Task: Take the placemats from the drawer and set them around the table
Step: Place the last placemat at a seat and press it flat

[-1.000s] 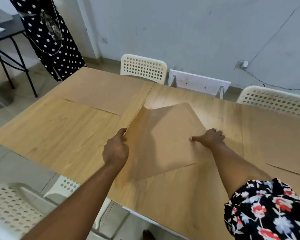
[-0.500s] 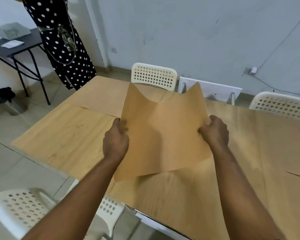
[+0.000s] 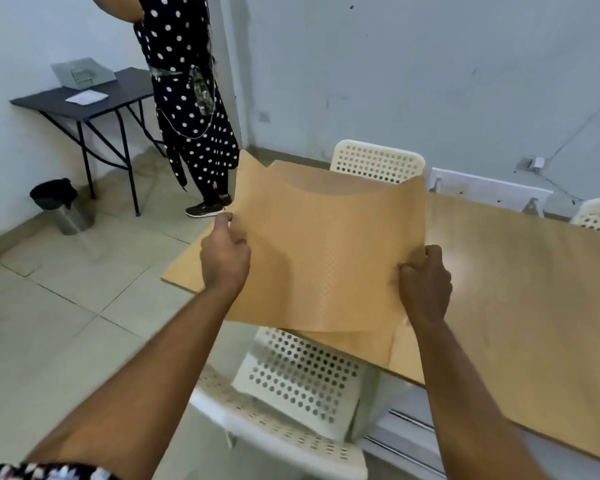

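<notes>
A tan, finely dotted placemat [image 3: 329,251] hangs in the air in front of me, above the left part of the wooden table [image 3: 520,289]. My left hand [image 3: 225,252] grips its left edge and my right hand [image 3: 425,280] grips its right edge. The mat sags in the middle and its top corners stand up. It hides the table's left end and whatever lies there.
A white perforated chair [image 3: 291,393] stands at the table's near side under the mat. More white chairs [image 3: 376,161] line the far side. A person in a polka-dot dress [image 3: 187,98] stands at the back left beside a black side table [image 3: 84,102] and a bin [image 3: 58,206].
The mat went from lying half-lifted on the table to held up in both hands, clear of the tabletop. My view has swung left toward the table's end.
</notes>
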